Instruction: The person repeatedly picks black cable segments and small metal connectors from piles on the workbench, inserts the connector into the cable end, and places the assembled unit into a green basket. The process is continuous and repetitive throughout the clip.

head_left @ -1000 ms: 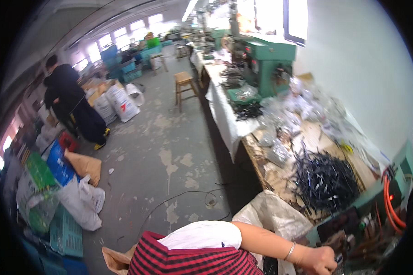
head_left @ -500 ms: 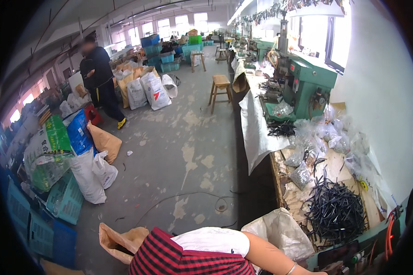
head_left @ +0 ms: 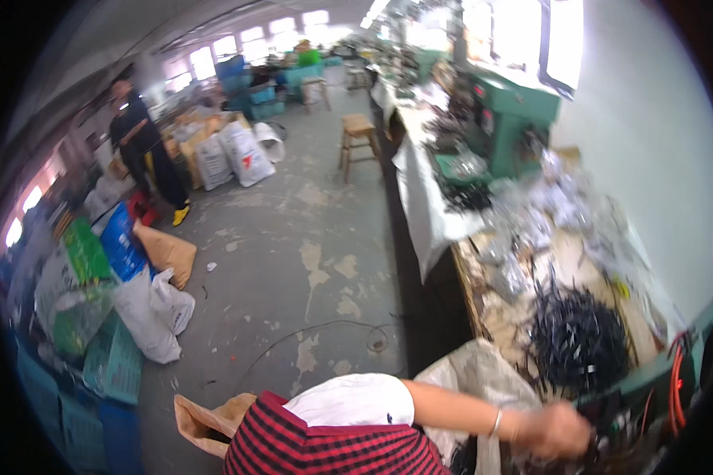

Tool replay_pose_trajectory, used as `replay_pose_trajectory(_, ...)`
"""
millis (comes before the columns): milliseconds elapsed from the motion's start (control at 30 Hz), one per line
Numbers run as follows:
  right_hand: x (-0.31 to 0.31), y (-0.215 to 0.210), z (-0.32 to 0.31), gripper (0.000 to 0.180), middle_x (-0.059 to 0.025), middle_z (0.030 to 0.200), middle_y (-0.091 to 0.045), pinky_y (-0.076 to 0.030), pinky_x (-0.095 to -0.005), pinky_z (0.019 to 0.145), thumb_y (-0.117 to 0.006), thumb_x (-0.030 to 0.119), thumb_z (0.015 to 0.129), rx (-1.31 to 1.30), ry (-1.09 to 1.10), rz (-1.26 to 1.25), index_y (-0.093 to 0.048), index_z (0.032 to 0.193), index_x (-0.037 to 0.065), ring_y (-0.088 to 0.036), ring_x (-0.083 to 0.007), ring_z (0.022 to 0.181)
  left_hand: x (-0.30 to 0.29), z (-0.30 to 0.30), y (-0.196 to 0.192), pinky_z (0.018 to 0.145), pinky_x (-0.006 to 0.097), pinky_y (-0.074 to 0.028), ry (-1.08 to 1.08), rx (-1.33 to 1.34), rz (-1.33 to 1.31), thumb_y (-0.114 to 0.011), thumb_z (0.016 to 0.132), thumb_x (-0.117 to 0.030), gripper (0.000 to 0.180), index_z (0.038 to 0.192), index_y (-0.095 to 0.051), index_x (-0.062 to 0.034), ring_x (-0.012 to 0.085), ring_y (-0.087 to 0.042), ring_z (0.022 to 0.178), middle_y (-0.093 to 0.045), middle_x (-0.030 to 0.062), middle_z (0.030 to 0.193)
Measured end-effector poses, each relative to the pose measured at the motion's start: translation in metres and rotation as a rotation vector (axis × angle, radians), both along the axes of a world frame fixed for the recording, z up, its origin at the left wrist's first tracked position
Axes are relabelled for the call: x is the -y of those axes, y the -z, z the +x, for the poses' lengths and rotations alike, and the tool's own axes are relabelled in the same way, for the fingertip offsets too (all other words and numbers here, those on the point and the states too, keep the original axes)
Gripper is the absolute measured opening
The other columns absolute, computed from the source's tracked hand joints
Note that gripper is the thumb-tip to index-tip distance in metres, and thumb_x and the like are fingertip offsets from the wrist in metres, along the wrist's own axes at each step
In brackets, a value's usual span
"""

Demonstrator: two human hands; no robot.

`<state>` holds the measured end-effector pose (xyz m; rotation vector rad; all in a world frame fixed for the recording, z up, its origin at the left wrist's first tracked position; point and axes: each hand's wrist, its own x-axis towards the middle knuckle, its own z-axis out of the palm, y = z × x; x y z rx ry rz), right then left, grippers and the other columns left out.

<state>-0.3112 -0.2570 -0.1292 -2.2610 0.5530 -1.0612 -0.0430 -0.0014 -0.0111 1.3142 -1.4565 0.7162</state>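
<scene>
My left forearm, bare below a white short sleeve, reaches right across the bottom of the view with a bracelet at the wrist. My left hand (head_left: 558, 431), smeared by motion, is beside the green machine (head_left: 653, 384) at the lower right. Its fingers are too blurred to show whether they hold anything. Close by on the wooden bench lies a heap of dark strips (head_left: 578, 336). A whitish sack (head_left: 483, 376) hangs open between my arm and the bench, with dark pieces low inside. My right hand is out of view.
Clear plastic bags (head_left: 539, 206) lie along the bench, before another green machine (head_left: 511, 119). A wooden stool (head_left: 358, 134) stands in the aisle, and a cable (head_left: 317, 326) crosses the floor. Sacks (head_left: 146, 313) and teal crates (head_left: 111, 360) line the left, where a person (head_left: 142, 142) stands.
My left hand has come into view at the lower right beside the machine. The whole view has shifted slightly and is blurrier now. The person at the left has changed posture a little.
</scene>
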Motion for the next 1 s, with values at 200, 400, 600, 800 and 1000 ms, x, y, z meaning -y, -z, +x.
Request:
replay_pose_trajectory(200,-0.018,-0.049,0.067,0.029,-0.0178,0.12,-0.073,-0.05,-0.0381,0.101,-0.063,0.016,0.103,-0.16,0.273,0.052,-0.069,0.123,-0.004,-0.068,-0.0287,0.11,-0.053,0.104,0.101,0.078,0.037,-0.054,-0.834,-0.456,-0.036,-0.073,0.084,-0.007,0.013,0.097,-0.075,-0.0084,0.0269,-0.067,0.087,-0.068,0.0087,0.092)
replay_pose_trajectory(400,-0.043,-0.053,0.018,0.014,-0.0068,0.106,-0.074,-0.053,-0.0287,0.089,-0.068,0.005,0.098,0.144,0.385,0.168,-0.072,0.109,-0.002,-0.067,-0.0139,0.097,-0.063,0.15,0.104,0.087,0.037,-0.05,-0.706,-0.719,-0.156,-0.073,0.086,-0.005,0.014,0.1,-0.072,-0.0037,0.0257,-0.065,0.092,-0.069,0.0095,0.096)
replay_pose_trajectory(600,-0.077,-0.093,0.009,0.015,-0.0057,0.104,-0.076,-0.052,-0.0272,0.087,-0.07,0.001,0.094,0.177,0.319,0.352,-0.076,0.107,-0.001,-0.067,-0.0122,0.096,-0.055,0.175,0.073,0.09,0.046,-0.049,-1.232,-0.398,0.401,-0.081,0.084,-0.03,0.022,0.094,-0.077,-0.0113,0.0345,-0.062,0.098,-0.067,0.0102,0.098)
replay_pose_trajectory(800,-0.092,-0.137,0.106,0.032,-0.0079,0.102,-0.073,-0.052,-0.0282,0.09,-0.075,0.001,0.088,0.313,0.046,0.349,-0.066,0.119,-0.001,-0.068,-0.0148,0.097,-0.066,0.191,0.08,0.08,0.047,-0.051,-1.11,-0.42,0.498,-0.084,0.08,-0.032,0.026,0.08,-0.076,-0.0077,0.0351,-0.064,0.092,-0.065,0.0131,0.092)
replay_pose_trajectory(1000,-0.105,-0.127,0.127,0.045,-0.0075,0.099,-0.071,-0.05,-0.0246,0.087,-0.071,-0.005,0.09,0.486,-0.063,0.8,-0.055,0.132,-0.006,-0.065,-0.0112,0.094,-0.08,0.18,0.055,0.054,0.028,-0.048,-0.462,-1.109,0.238,-0.07,0.098,-0.023,0.021,0.097,-0.074,-0.0024,0.0135,-0.062,0.061,-0.075,0.007,0.084)
